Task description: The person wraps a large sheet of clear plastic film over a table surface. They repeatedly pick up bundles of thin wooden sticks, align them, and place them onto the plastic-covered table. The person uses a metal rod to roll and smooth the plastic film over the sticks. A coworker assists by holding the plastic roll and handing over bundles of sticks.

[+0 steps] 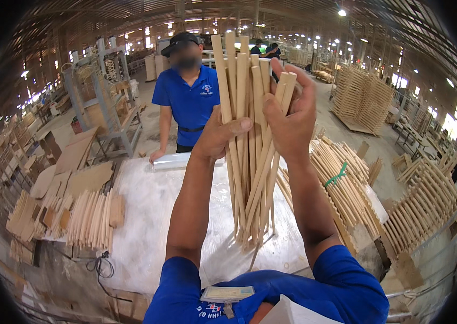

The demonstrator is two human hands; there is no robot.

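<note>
Where the bundle of wooden sticks (pixel 242 97) rises at twelve o'clock, the left hand (pixel 215 135), part-closed, clasps its nine-o'clock side, the right hand (pixel 294 121), curled, its three-o'clock side; over the white tabletop (pixel 147 227), even pressure should limit splaying.

A dark, ribbed roof (pixel 401 32) spans a deep hall, dotted with small white lamps (pixel 342 12). The floor (pixel 388 144) is grey. Beyond the far left corner of the pale bench (pixel 145 216) stands a tall grey frame (pixel 103 92); well past its right edge, bright windows (pixel 451 127) glare.
</note>
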